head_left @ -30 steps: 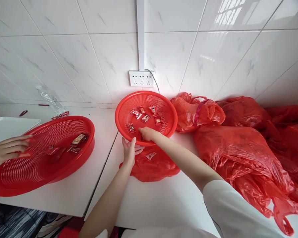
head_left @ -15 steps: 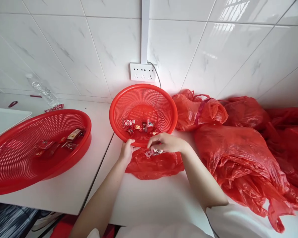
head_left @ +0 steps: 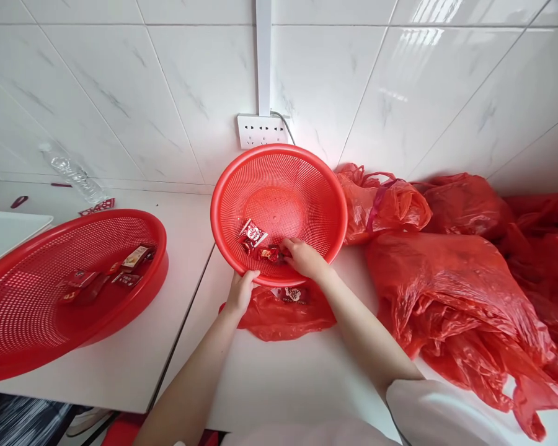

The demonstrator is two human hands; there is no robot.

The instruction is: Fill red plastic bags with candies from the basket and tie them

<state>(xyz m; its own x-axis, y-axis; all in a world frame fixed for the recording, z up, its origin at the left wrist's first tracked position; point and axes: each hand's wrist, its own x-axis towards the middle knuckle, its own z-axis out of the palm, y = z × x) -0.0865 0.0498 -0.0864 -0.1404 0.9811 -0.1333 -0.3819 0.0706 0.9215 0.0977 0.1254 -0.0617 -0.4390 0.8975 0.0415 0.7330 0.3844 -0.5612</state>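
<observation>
A red plastic mesh basket [head_left: 279,164] is tilted towards me, and my left hand [head_left: 239,292] grips its near rim, thumb over the edge. Inside lies a red-and-white snack packet [head_left: 253,233], with small red wrapped candies [head_left: 266,254] beside it. My right hand [head_left: 304,257] reaches over the near rim into the basket, its fingers curled down at the candies. What sits between those fingertips is mostly hidden. Under the near rim, a red plastic bag [head_left: 279,322] lies on the table with a dark printed packet [head_left: 294,295] on it.
A larger red mesh basket [head_left: 116,322] with several small packets stands at the left. Full red plastic bags [head_left: 446,279] crowd the right side. Behind are a clear bottle [head_left: 74,176], a white tray [head_left: 9,232] and a wall socket strip [head_left: 261,131].
My right hand has moved from outside the near rim into the basket, among the candies. The basket has tipped more towards me, its contents shifting. The printed packet stays on the bag.
</observation>
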